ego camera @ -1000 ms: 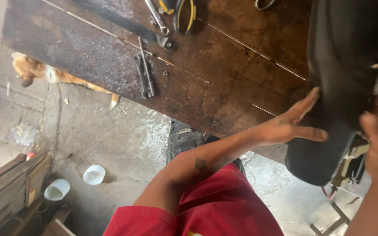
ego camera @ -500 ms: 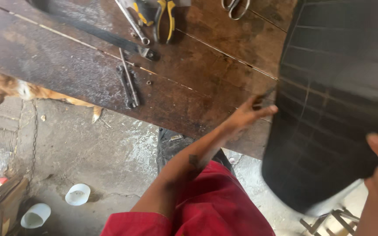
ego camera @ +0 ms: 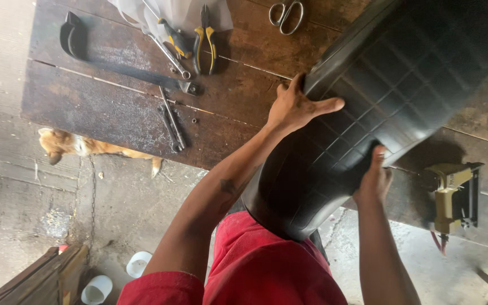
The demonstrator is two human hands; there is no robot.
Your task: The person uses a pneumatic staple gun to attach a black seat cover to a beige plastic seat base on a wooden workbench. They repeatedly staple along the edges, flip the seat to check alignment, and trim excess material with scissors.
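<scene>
A large black moulded plastic shell (ego camera: 391, 96) with a grid of ribs lies tilted over the dark wooden workbench (ego camera: 114, 113), its lower end over my lap. My left hand (ego camera: 297, 104) grips its left edge, thumb over the rim. My right hand (ego camera: 375, 178) holds the lower right edge, fingers pressed on the ribbed surface. I wear red clothing (ego camera: 266, 271).
On the bench lie pliers with yellow handles (ego camera: 204, 42), wrenches (ego camera: 171, 121), scissors (ego camera: 285, 14), a black strip (ego camera: 103, 53) and a pneumatic stapler (ego camera: 450, 195). A dog (ego camera: 88, 147) lies on the concrete floor under the bench edge. Two white cups (ego camera: 117, 277) and wooden planks (ego camera: 40, 279) are at lower left.
The black shell has swung down and left across the bench toward me. My left hand moved from the bench edge onto its rim; my right hand now grips its lower edge.
</scene>
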